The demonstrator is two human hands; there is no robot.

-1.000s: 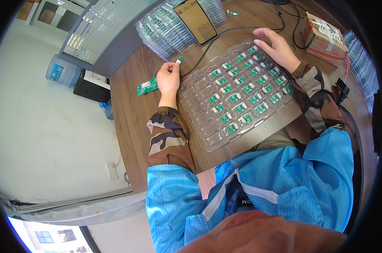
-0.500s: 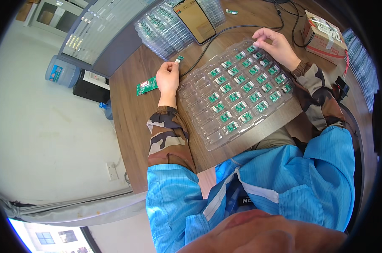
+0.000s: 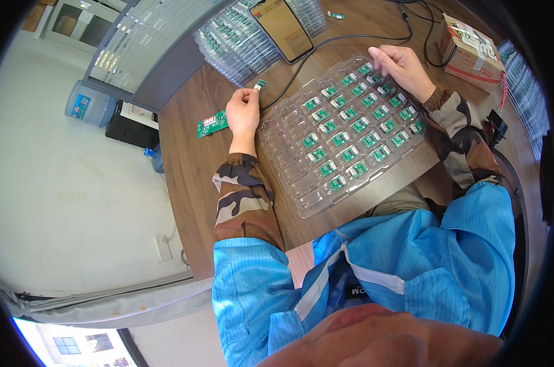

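My left hand (image 3: 243, 112) pinches a small green circuit board (image 3: 261, 84) between thumb and fingertips, above the table left of the tray. Just beside that hand lies a larger green circuit board (image 3: 208, 126) with a lit digit display, partly covered by the hand. A clear plastic tray (image 3: 309, 199) holds rows of small green boards in its pockets; the pockets along its left side hold none. Over the tray's far right corner hovers my right hand (image 3: 405, 70), index finger stretched out and thumb a little apart, with nothing visible in it.
Behind the tray, a phone (image 3: 283, 30) leans on stacked clear trays (image 3: 228, 46) of boards. A black cable (image 3: 335, 40) runs across the table (image 3: 191, 183). At the right stands a cardboard box (image 3: 471, 55). One small loose board (image 3: 336, 15) lies at the back.
My right hand has lifted slightly off the board in the far corner, and its pinch has loosened. The lit display has changed. My left hand stays in place with its board.
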